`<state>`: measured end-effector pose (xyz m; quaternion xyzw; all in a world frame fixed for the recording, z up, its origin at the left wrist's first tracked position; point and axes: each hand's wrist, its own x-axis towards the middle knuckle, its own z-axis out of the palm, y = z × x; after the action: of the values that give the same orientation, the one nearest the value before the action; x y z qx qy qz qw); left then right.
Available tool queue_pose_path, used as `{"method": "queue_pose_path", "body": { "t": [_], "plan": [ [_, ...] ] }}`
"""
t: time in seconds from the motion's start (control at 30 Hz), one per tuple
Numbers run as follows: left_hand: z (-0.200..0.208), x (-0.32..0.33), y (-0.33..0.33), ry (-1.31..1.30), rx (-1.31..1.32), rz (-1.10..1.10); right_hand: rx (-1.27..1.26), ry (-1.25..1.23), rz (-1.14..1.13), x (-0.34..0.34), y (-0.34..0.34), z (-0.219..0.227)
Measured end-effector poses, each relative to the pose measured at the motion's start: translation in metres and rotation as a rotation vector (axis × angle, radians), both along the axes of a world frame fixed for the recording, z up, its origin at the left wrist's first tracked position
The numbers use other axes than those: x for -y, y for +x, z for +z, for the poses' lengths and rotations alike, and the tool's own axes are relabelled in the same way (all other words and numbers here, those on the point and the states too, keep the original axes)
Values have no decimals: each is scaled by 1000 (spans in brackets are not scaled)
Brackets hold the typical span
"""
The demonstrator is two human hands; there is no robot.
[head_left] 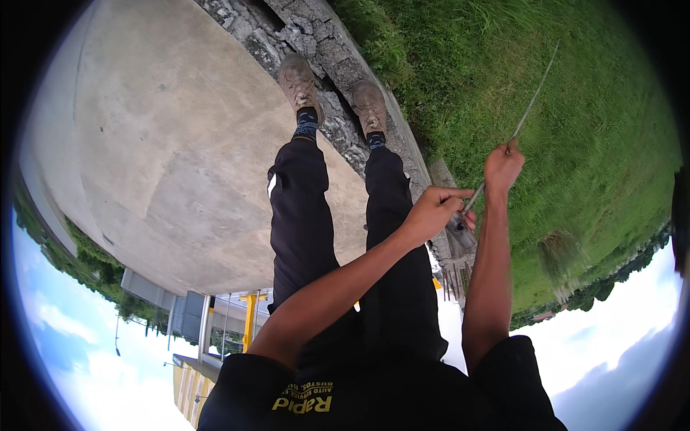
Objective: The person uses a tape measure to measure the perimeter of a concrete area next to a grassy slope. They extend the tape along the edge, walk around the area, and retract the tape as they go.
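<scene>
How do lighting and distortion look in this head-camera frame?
Head view: bright, even daylight with no harsh glare; strong fisheye bends the concrete slab and grass toward a black rim. The hands, left hand and right hand, and the thin rod they hold look sharp.

A smooth grey concrete slab [172, 144] carries the person, ending at a cracked, crumbling stone kerb [330, 65]. Two brown boots [298, 80] stand right at that kerb, one on the slab beside it, the other on its broken edge. Beyond the kerb lies green grass [575, 144].
</scene>
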<state>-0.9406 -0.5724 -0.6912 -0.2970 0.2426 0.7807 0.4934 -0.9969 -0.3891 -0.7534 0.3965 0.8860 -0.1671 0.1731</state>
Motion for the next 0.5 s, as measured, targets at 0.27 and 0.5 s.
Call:
{"method": "queue_pose_path", "body": {
  "t": [0.27,0.5],
  "plan": [
    [28,-17,16,-42,-29,-330,220,-321,38,-21,33,101],
    [-19,26,-18,-505,179,-167,424,-786,39,94,49,127]
  ]
}}
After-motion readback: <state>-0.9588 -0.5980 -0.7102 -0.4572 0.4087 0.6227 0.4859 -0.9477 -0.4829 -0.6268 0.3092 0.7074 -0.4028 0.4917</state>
